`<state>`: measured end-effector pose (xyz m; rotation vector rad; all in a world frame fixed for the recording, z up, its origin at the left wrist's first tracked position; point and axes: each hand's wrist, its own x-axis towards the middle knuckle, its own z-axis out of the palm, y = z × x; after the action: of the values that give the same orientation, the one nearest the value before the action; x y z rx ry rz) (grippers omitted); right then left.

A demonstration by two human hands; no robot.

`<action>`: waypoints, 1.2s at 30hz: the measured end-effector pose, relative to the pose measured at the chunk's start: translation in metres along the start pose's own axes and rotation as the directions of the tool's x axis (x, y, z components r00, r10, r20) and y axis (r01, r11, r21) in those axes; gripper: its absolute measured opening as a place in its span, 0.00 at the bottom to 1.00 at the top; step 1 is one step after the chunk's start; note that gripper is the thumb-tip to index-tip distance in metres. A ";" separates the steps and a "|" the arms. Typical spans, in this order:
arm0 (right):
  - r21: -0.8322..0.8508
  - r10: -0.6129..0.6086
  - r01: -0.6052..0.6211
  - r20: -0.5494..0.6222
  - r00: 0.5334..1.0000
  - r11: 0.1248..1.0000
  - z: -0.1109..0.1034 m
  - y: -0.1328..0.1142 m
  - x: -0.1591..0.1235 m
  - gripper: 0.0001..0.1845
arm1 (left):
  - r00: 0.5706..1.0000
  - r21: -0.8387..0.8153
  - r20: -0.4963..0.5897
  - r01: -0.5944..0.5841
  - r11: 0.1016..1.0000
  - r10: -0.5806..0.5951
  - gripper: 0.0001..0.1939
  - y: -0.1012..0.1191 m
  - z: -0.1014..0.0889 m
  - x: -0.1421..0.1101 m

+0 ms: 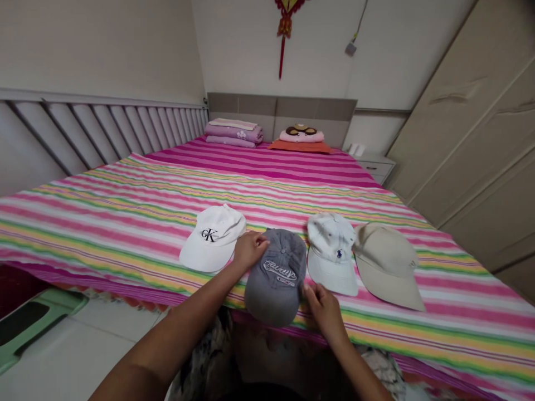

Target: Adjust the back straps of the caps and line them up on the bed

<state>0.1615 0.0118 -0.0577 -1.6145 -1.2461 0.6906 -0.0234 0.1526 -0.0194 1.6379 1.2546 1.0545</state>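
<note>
A grey baseball cap [276, 278] with white script lettering lies at the bed's front edge, its brim pointing toward me. My left hand [251, 249] is closed at the upper left side of its crown, fingertips pinched on the fabric. At the right side of the cap, near where brim and crown meet, my right hand [324, 309] pinches the edge between thumb and fingers. To the left rests a white cap [217, 236] with black letters. A pale cap [332, 253] with a small dark emblem sits on the right, touching a beige cap [388, 264] beyond it.
The caps lie on a striped bedspread [175, 195]. Folded purple bedding [234, 133] and an orange pillow [301, 146] are by the headboard [242, 106]. A slatted rail [125, 131] lines the left side. A green stool [45, 317] stands at lower left, a nightstand [374, 165] at right.
</note>
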 end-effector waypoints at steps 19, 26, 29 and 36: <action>0.709 0.388 -0.624 0.501 0.773 0.329 0.035 0.001 -0.042 0.20 | 0.843 0.658 0.506 -0.513 0.552 0.181 0.07 0.040 0.037 0.041; 0.804 0.375 -0.520 0.405 0.834 0.287 0.028 -0.009 -0.005 0.18 | 0.851 0.734 0.450 -0.525 0.431 0.269 0.12 0.092 0.026 0.073; 0.817 0.416 -0.509 0.378 0.827 0.270 0.030 -0.008 0.014 0.15 | 0.868 0.773 0.406 -0.494 0.399 0.287 0.13 0.100 0.030 0.082; 0.833 0.517 -0.497 0.324 0.792 0.241 0.042 -0.003 0.038 0.15 | 0.897 0.831 0.318 -0.420 0.365 0.307 0.13 0.097 0.040 0.091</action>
<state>0.1370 0.0618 -0.0673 -1.0002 -0.0817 1.4553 0.0589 0.2190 0.0709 2.8754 1.5166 0.4589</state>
